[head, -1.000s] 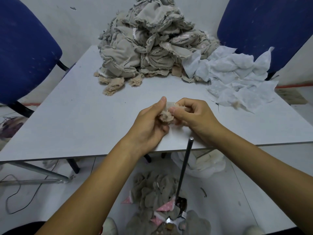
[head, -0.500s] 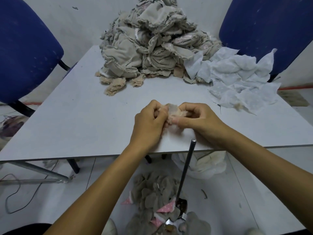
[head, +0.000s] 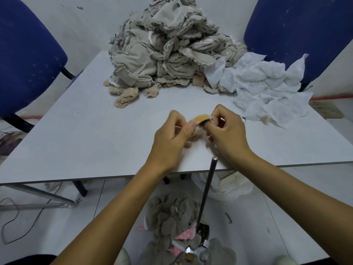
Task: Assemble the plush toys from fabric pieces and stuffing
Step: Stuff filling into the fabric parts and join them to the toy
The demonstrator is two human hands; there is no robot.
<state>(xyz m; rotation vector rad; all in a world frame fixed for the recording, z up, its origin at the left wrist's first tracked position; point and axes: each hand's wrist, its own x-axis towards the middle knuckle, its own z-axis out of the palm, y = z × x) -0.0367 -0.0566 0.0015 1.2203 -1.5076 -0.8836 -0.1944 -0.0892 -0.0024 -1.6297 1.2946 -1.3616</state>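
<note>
Fabric piece point(head: 200, 119) pinched between both hands, left hand point(head: 172, 138), right hand point(head: 227, 134), above table point(head: 91, 138)

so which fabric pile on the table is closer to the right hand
The white fabric pile, at the table's far right. It lies just beyond the right hand, while the taller grey-beige fabric pile sits further back, centre.

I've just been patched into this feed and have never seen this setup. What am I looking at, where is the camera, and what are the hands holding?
There is no machine here: a person works bare-handed, and the single camera sits on their head, looking down. The left hand and right hand together pinch a small tan-and-pink fabric piece above the pale grey table. At the table's far side lie a tall heap of beige fabric shells and a spread of white fabric pieces. A dark metal rod stands near the table's front edge, over grey plush toys on the floor.
</note>
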